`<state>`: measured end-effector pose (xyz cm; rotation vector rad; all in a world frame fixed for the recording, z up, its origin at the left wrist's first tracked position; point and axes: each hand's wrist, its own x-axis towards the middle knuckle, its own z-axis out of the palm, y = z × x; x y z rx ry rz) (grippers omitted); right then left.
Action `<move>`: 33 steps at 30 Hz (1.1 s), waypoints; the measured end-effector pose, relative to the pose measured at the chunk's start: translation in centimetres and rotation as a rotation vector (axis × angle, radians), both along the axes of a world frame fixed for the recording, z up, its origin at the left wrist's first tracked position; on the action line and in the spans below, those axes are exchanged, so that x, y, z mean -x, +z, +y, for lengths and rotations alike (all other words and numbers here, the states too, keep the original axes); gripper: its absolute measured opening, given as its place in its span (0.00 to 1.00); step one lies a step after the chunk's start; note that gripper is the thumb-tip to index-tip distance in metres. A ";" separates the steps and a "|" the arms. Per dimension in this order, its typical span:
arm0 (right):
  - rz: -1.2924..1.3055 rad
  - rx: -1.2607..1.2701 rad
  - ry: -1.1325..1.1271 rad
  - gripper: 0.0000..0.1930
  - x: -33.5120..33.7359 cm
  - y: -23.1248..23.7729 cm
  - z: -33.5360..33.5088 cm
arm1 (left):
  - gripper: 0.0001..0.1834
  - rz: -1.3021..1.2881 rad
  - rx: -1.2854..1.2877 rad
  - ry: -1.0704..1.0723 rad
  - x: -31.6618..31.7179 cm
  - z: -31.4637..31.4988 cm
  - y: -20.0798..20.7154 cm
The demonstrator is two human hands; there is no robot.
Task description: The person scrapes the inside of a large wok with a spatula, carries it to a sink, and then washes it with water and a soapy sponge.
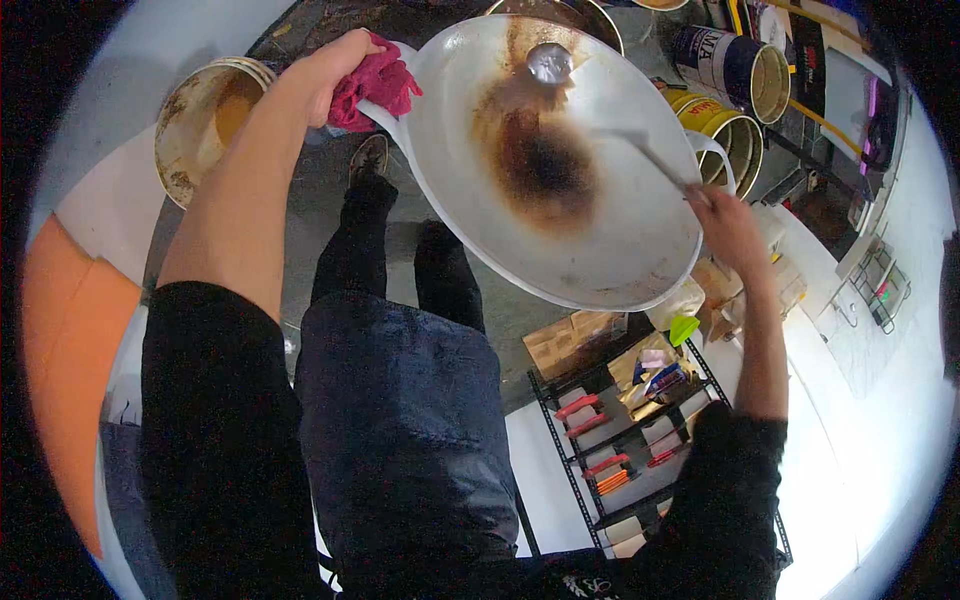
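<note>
A large, pale metal wok (620, 235) hangs tilted in front of me, with brown and black staining across its middle. A shiny round patch shows near its far rim. My left hand (335, 78) is closed around a dark red cloth (378, 92), gripping the wok's left loop handle through it. The fingers of my right hand (728, 228) wrap the handle of a long, thin metal spatula (655, 160). Its blurred far end reaches over the wok's inside, beside the dark stain; I cannot tell whether it touches. The right loop handle (722, 160) stands free beyond that hand.
A stained bucket (170, 140) stands on the left. Right of the wok are a dark blue tin (705, 60) and a yellow tin (712, 118). Behind the wok shows another round vessel (605, 25). A black rack (575, 455) with packets stands low on the right.
</note>
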<state>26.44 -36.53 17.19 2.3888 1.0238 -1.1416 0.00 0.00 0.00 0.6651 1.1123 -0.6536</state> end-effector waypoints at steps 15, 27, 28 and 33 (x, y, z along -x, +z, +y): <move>0.108 -0.153 -0.032 0.13 9.0 -5.3 0.0 | 0.21 0.083 -0.038 -0.039 -0.5 0.1 -1.2; 0.271 0.148 -0.164 0.16 6.4 4.7 4.0 | 0.21 0.023 0.007 -0.034 1.3 0.3 -0.2; 0.324 0.150 -0.214 0.16 6.6 8.2 3.8 | 0.21 0.024 0.008 -0.030 1.3 0.4 -0.2; 0.396 0.397 -0.311 0.13 6.7 15.6 2.6 | 0.20 0.033 -0.019 -0.086 0.9 0.2 -1.1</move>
